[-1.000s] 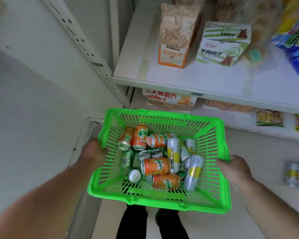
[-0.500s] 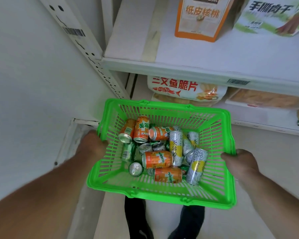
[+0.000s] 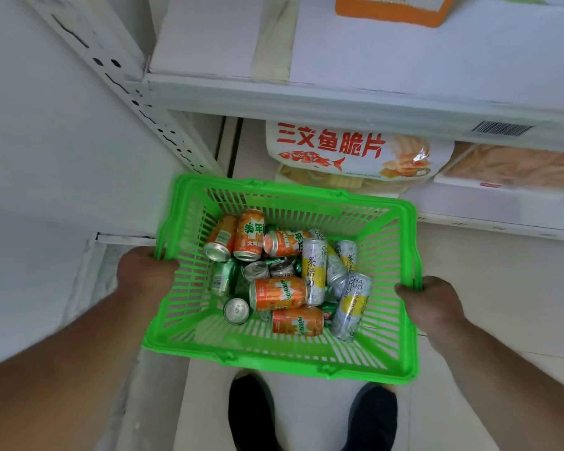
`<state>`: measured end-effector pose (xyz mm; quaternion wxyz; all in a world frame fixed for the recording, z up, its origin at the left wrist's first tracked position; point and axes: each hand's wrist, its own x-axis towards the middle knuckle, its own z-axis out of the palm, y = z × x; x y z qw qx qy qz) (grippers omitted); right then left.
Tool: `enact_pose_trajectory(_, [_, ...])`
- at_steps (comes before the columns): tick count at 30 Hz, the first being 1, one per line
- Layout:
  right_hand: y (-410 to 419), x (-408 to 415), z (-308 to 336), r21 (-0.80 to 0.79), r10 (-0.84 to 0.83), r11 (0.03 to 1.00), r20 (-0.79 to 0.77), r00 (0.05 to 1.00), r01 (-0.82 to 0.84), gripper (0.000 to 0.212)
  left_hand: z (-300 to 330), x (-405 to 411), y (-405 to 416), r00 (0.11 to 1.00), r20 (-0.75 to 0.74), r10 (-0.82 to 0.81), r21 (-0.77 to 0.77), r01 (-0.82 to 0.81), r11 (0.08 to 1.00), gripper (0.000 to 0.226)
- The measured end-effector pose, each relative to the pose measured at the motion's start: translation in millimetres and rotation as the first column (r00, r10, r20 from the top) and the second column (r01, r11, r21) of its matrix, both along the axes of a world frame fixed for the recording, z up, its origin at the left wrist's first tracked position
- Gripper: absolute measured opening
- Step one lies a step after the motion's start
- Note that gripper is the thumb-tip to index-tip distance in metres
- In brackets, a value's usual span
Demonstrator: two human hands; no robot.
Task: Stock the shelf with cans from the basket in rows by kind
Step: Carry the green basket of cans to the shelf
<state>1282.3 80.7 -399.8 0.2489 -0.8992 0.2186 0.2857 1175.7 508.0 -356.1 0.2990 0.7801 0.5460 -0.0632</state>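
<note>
I hold a bright green plastic basket in front of me, above the floor. My left hand grips its left rim and my right hand grips its right rim. Inside lie several cans in a loose heap: orange Mirinda cans, tall silver-and-yellow tea cans and green cans partly buried under the others. The white shelf stands just beyond the basket.
A white snack bag with red lettering lies on the lower shelf board behind the basket. An orange package stands on the upper board. The perforated shelf post and a white wall are at left. My dark shoes show below.
The view has tilted down and moved closer to the shelf. The basket stays in both hands and sits nearer the lower shelf board. The cans on the floor at right have left the view.
</note>
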Motion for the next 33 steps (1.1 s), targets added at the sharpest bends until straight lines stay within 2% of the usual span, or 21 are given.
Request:
enact_pose_trajectory(5, [8.3, 4.9, -11.7, 0.005, -0.028, 1.0, -0.007, 1.0, 0.028, 0.027, -12.4, 2.8, 2.2, 0.996, 0.058, 0.074, -0.002, -0.074, 0.997, 0.032])
enact_pose_trajectory(9, [8.3, -0.2, -17.5, 0.011, -0.05, 0.999, 0.001, 0.999, 0.05, 0.025, -22.7, -0.8, 4.4, 0.995, 0.027, 0.092, 0.005, -0.092, 0.996, 0.029])
enact_pose_trajectory(14, [9.1, -1.8, -16.0, 0.007, -0.04, 0.999, 0.022, 0.999, 0.04, 0.025, -27.3, 0.5, 7.4, 0.999, 0.012, 0.04, 0.016, -0.041, 0.999, 0.031])
enact_pose_trajectory(21, [-0.5, 11.5, -6.0, -0.026, 0.013, 1.0, -0.058, 0.998, -0.015, 0.027, -34.9, 1.2, 0.0, 1.0, 0.0, -0.011, -0.023, 0.011, 1.0, 0.029])
enact_pose_trajectory(26, [-1.8, 9.5, -1.1, 0.048, -0.009, 0.999, -0.079, 0.997, 0.013, 0.021, -32.7, -3.4, 0.3, 0.998, -0.019, -0.057, -0.052, 0.056, 0.997, 0.027])
enact_pose_trajectory(28, [-2.4, 8.7, 4.4, 0.052, -0.007, 0.999, -0.093, 0.996, 0.012, 0.021, -32.9, -9.8, -5.3, 0.997, -0.052, -0.055, -0.077, 0.051, 0.996, 0.033])
enact_pose_trajectory(29, [-3.0, 8.2, 6.0, 0.049, -0.001, 0.999, -0.104, 0.995, 0.006, 0.026, -30.8, -13.9, -10.7, 0.996, -0.066, -0.063, -0.058, 0.059, 0.997, 0.037])
enact_pose_trajectory(31, [-1.4, 4.1, 11.3, -0.01, 0.024, 1.0, -0.087, 0.996, -0.025, 0.047, -25.0, -25.3, -25.2, 0.991, -0.054, -0.124, 0.085, 0.128, 0.988, 0.045])
enact_pose_trajectory(33, [3.8, -5.4, 23.0, -0.091, 0.095, 0.992, 0.121, 0.988, -0.084, 0.056, -18.0, -37.0, -45.5, 0.969, -0.005, -0.247, 0.224, 0.242, 0.944, 0.054])
